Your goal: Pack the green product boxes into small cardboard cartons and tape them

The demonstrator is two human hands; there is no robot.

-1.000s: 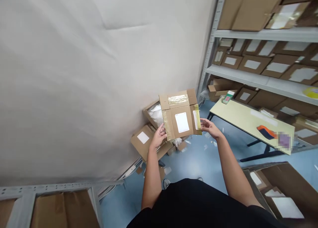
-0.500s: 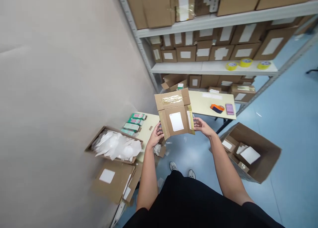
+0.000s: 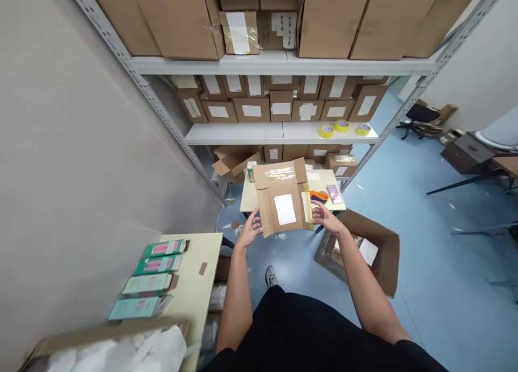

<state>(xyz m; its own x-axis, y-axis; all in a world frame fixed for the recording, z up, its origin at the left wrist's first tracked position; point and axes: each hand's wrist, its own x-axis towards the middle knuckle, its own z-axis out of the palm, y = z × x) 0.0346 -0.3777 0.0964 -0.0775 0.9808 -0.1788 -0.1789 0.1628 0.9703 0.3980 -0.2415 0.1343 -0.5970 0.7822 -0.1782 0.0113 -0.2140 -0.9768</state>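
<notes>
Between my hands I carry a brown cardboard box, its upper flap raised and a white label on the panel facing me. Shiny tape crosses the flap, and yellowish tape runs down the right edge. My left hand is closed on the lower left edge. On the opposite edge, my right hand grips near a second white label. Just beyond the box is a small pale table bearing an orange and dark blue tape dispenser, a purple item and a green-and-white small box.
A metal shelf rack full of labelled boxes stands ahead, with yellow tape rolls on it. Several green cartons lie on the left table, near white packing material. A large open carton sits on the floor, right.
My view has turned right and moved forward, toward the rack and small table. The cardboard box stays between both hands. The green cartons now appear nearer, at lower left.
</notes>
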